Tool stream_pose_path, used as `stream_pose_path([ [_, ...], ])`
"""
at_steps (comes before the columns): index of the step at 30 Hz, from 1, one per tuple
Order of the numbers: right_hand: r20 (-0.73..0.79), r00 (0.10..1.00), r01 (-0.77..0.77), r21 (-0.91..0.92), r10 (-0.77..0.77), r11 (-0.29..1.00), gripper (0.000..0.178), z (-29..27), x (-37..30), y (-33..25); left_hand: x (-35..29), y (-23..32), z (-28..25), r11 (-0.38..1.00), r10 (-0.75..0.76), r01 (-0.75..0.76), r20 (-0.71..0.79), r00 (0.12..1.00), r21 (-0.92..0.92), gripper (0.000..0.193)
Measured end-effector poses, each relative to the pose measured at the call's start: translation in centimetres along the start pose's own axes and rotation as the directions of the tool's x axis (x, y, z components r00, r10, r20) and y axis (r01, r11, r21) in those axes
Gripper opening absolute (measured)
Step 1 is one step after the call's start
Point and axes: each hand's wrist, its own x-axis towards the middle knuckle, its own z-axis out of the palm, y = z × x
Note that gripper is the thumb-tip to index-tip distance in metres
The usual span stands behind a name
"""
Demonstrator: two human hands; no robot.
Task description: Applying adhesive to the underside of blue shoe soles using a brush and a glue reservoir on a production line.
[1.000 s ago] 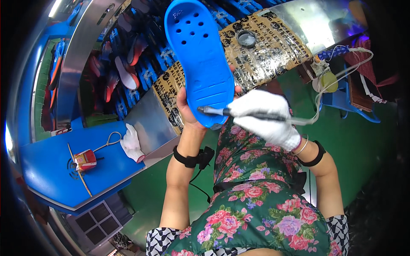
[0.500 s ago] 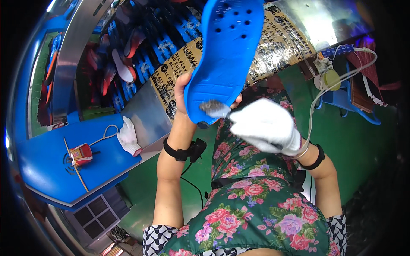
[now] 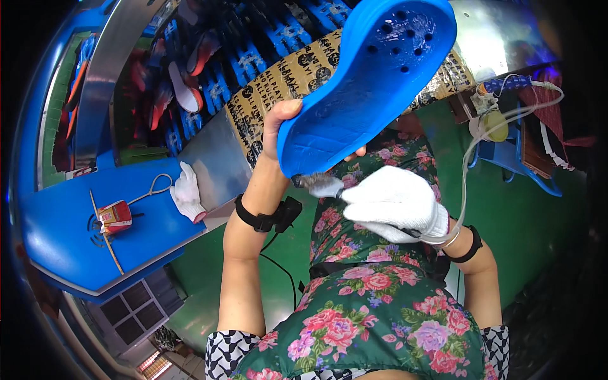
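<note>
Blue table [image 3: 69, 247], lower left: a curved-edged surface bearing several small things. Behind it runs a conveyor [image 3: 209, 69] with blue ribbed segments that carry shoe parts in red, white and dark tones. A printed brown sheet [image 3: 297, 69] lies across the bench edge beyond the hands.

Sole [image 3: 367, 88], centre top: a blue moulded shoe sole with a cluster of round holes near its far end, held up in the air over the person's lap, tilted, its toe pointing to the upper right and its heel lowest.

Left hand [image 3: 278, 130]: bare, closed on the heel end of the sole, thumb on the near edge and fingertips showing under the far edge. A black band with a small unit sits on this wrist.

Right hand [image 3: 396, 202]: in a white glove, closed around a brush [image 3: 316, 185] whose bristle tip touches the heel edge of the sole just below the left hand. A black band is on this wrist too.

Spare glove [image 3: 188, 192]: white, lying at the right edge of the table. A small red box [image 3: 115, 215] rests to its left, with a thin stick [image 3: 104, 231] crossing beside it.

Yellow-green bottle [image 3: 497, 126], right: stands on a blue stand, a clear tube looping from it.
</note>
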Motion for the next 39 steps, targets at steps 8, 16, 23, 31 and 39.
stream_pose_path([
  [8,-0.138,0.969,-0.183,0.169,0.207,0.969,0.020,0.4,1.6,0.3,0.9,-0.9,1.1,0.990,0.137,-0.139,-0.096,0.986,-0.012,0.108],
  [16,-0.255,0.930,-0.216,0.207,0.266,0.954,0.018,0.2,2.4,0.5,1.8,-0.2,-0.2,0.977,0.203,-0.195,-0.091,0.975,0.087,0.125],
  [23,-0.240,0.915,-0.282,0.193,0.324,0.940,0.019,0.0,2.3,0.8,1.8,-0.6,-1.0,0.980,0.179,-0.180,-0.019,0.984,-0.084,0.118],
  [31,-0.215,0.916,-0.306,0.176,0.340,0.935,0.015,-3.5,4.5,1.5,1.1,-2.8,1.6,0.923,0.198,-0.327,-0.481,0.854,-0.201,0.094],
  [39,-0.249,0.946,0.038,-0.552,-0.208,0.833,0.027,-7.6,9.1,6.4,0.3,-4.9,0.5,0.938,0.135,-0.186,-0.186,0.973,-0.292,0.092],
])
